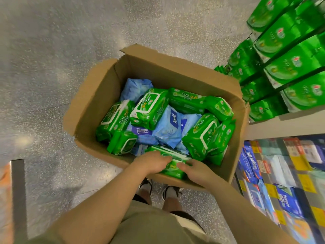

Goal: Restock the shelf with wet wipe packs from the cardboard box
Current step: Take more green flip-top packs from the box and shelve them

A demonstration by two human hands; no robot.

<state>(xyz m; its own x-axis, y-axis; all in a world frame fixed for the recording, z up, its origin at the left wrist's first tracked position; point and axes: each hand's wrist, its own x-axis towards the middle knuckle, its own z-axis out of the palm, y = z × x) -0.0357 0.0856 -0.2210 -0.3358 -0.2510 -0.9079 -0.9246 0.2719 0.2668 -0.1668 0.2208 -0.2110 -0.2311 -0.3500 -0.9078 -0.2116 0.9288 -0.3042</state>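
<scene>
Shop aisle, speckled terrazzo floor (52,59), shelves (284,124) packed with rows of identical green packs (288,67), yellow price tags (306,183) fronting blue packaged goods (249,161) below, open stock carton (98,95) on floor

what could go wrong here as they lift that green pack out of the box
1. The left hand and right hand both hold the green pack at the near wall of the cardboard box; it may catch on that wall coming up.
2. Blue Tempo packs lie mixed among the green ones, so a wrong pack could reach the green shelf stock.
</scene>
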